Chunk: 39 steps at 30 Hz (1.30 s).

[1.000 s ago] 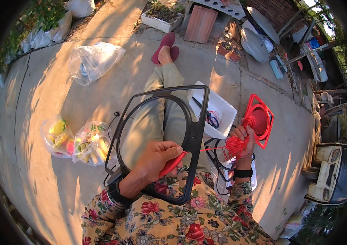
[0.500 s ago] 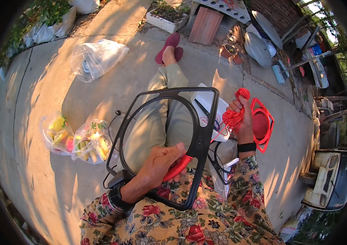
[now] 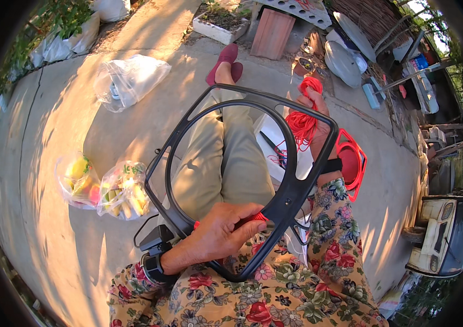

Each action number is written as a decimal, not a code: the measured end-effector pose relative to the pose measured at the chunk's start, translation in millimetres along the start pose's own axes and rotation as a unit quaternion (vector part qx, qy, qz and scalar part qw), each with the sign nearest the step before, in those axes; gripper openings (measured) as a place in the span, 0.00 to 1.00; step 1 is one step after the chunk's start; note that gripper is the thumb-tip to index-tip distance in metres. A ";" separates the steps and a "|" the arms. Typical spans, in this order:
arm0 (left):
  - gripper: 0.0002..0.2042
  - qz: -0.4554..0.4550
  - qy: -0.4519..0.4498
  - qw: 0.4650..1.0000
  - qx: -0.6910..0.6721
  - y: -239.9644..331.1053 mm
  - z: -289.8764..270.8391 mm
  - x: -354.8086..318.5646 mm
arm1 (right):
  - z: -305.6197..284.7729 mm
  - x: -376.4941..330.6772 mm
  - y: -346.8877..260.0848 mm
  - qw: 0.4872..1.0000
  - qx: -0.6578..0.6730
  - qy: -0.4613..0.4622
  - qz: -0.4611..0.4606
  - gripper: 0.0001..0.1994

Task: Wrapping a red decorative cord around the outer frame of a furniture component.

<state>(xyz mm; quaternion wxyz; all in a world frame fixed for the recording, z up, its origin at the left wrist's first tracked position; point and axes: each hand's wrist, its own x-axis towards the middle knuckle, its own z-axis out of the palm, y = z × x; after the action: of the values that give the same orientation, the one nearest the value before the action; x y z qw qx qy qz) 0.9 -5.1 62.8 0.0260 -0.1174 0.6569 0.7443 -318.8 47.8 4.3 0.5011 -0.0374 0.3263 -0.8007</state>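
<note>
I find the black ring frame [image 3: 288,201] tilted above the wearer's lap, its large round opening showing the trousers [image 3: 201,182] beneath. The left hand [image 3: 223,231] has its fingers curled around the lower side, over a red cord wrapping [image 3: 253,219], with the thumb lying near the wrapping's right end. The right hand [image 3: 318,128] is raised beyond the frame's right bar, its fingers closed around a loose red cord skein [image 3: 301,128]; lower loops hang free. I cannot trace a strand between the hands.

Handling assessment: I judge the frame to be moulded plastic, light and stiff, smooth enough to slip on bare bars. The wrapped section should offer the surest hold; the thin outer bars may flex. I rate the cord soft, limp and prone to tangling, best gripped around its gathered middle.

Nearby: a white tray [image 3: 304,163] holds scissors [image 3: 281,159], partly seen through the frame; a smaller red frame [image 3: 349,164] stands just beside the right wrist.
</note>
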 end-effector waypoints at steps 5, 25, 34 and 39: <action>0.12 0.025 0.009 1.000 0.011 -16.4 -17.2 8.1 | 2.6 5.0 -20.9 0.997 -0.067 -0.026 -0.005 0.07; 0.12 -0.160 0.010 0.923 -0.351 -13.6 11.9 44.4 | 1.4 -9.4 -22.3 0.995 -0.041 -0.095 0.015 0.13; 0.11 -0.098 -0.050 0.908 -0.404 -6.1 16.3 56.3 | 25.8 -29.9 -39.4 0.991 -0.020 -0.130 0.003 0.14; 0.11 -0.108 -0.064 0.904 -0.408 -5.1 20.0 56.8 | 36.3 -34.4 -51.5 0.989 -0.019 -0.148 -0.023 0.14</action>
<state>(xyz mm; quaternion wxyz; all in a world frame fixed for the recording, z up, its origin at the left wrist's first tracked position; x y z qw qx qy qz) -56.2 8.7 48.2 0.0981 -0.1400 0.2763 0.9457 -327.7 73.3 70.7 0.5244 -0.1720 0.2627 -0.7915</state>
